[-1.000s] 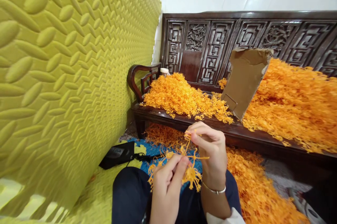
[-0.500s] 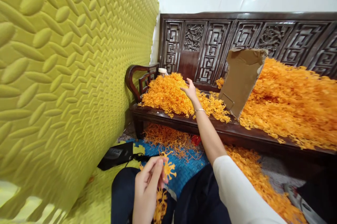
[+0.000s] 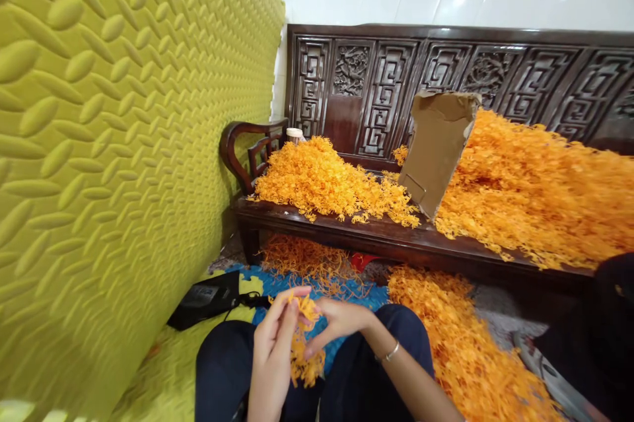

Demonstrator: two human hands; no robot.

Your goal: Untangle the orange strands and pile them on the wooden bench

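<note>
Pinching one orange tangle over the lap, short of the bench's front edge, left hand and right hand are judged best kept close together, sparing thin strands.

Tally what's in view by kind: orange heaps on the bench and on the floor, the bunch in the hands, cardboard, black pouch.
Orange bench heaps: 2
Orange floor heaps: 2
Orange bunch in the hands: 1
Cardboard sheet: 1
Black pouch: 1
Total: 7
</note>
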